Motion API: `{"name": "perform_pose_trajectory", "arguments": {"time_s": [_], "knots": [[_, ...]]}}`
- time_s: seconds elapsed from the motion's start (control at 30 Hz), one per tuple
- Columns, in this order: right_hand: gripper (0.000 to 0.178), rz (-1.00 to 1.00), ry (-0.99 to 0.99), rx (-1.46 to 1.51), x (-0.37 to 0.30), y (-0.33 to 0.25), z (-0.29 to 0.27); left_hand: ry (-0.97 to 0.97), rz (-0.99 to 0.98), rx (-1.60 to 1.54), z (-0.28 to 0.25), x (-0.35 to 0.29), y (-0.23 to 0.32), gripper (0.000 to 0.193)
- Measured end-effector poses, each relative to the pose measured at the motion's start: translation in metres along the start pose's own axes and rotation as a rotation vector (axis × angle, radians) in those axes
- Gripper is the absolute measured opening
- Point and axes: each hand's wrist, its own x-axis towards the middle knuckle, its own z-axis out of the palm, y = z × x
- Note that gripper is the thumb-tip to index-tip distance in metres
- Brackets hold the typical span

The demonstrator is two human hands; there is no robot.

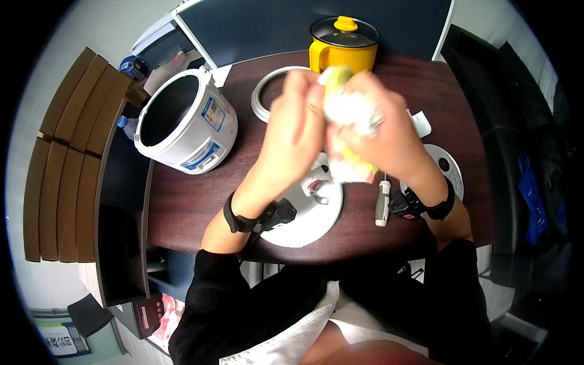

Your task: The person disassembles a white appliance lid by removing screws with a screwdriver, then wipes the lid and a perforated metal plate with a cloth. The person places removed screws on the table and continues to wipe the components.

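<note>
Both hands are raised over the middle of the table, close together. Between them is a soft, crumpled white-and-yellow thing (356, 112), smeared by motion; whether it is a cloth or a wrapper I cannot tell. My left hand (296, 125) grips its left side with curled fingers. My right hand (389, 131) closes round its right side. Below them lies a round white lid-like disc (304, 222) with small fittings on it, partly hidden by my left wrist. A screwdriver (382, 204) with a grey handle lies near my right wrist.
A white rice cooker body (225, 125) stands open at the left. Behind my hands are a white ring (258, 100) and a yellow pot (359, 58) with a dark lid. A perforated white plate (453, 173) lies at the right. Brown cartons (58, 201) stand beyond the table's left side.
</note>
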Motion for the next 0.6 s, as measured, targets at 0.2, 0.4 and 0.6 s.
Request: {"name": "perform_pose_trajectory", "arguments": {"time_s": [0.2,0.4,0.6], "knots": [[0.026,0.071,-0.011,-0.006,-0.001,0.009,-0.002,0.038,-0.011,0.041,-0.011,0.008,-0.007,0.033],[0.018,0.057,0.296,0.103,-0.012,0.008,-0.045,0.043,-0.095,-0.083,-0.014,0.011,-0.01,0.034],[0.027,0.218,0.578,0.075,-0.026,-0.001,-0.062,0.034,-0.068,-0.249,-0.011,0.009,-0.014,0.033]]}}
